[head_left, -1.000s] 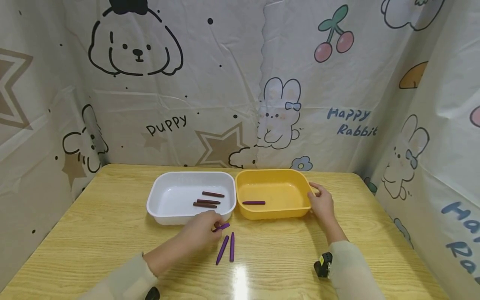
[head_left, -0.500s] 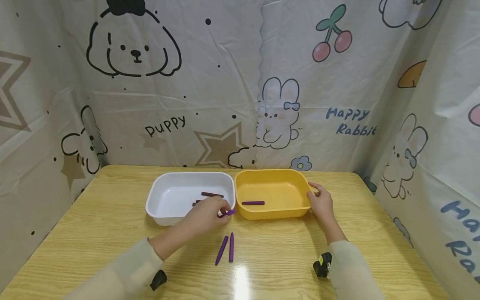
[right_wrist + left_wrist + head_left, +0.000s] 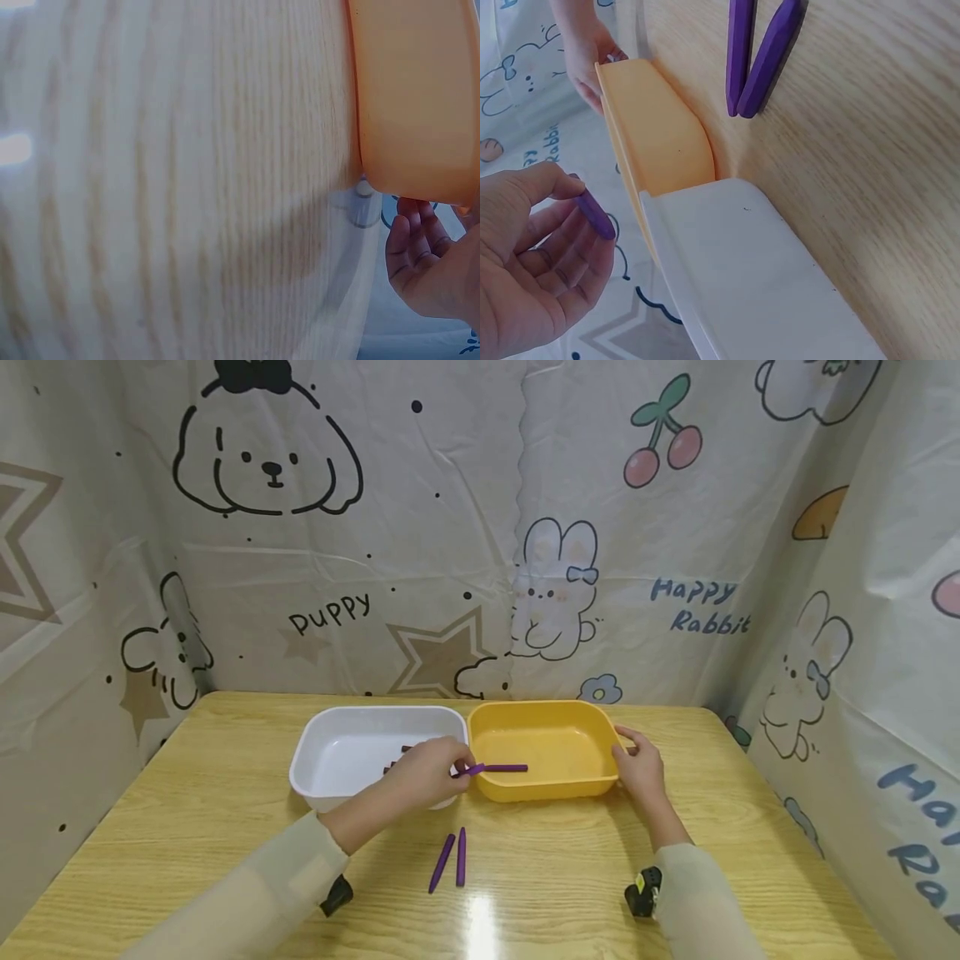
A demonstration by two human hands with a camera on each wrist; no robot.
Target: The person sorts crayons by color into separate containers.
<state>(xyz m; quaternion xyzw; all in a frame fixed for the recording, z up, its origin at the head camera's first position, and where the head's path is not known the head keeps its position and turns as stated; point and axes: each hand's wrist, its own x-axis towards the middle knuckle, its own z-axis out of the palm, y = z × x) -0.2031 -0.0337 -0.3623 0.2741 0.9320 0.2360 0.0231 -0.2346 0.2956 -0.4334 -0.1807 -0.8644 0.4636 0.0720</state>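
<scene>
Head view — left fingers [image 3: 457, 750] pinching purple crayon [image 3: 470, 770]; right fingers [image 3: 628, 732] relaxed, touching yellow tray [image 3: 551, 790]

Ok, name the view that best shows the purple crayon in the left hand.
Left wrist: the purple crayon pinched by the left hand looks large and mostly uncovered there. The head view shows it small, its end visually meeting the crayon in the yellow tub; the right wrist view doesn't show it.
</scene>
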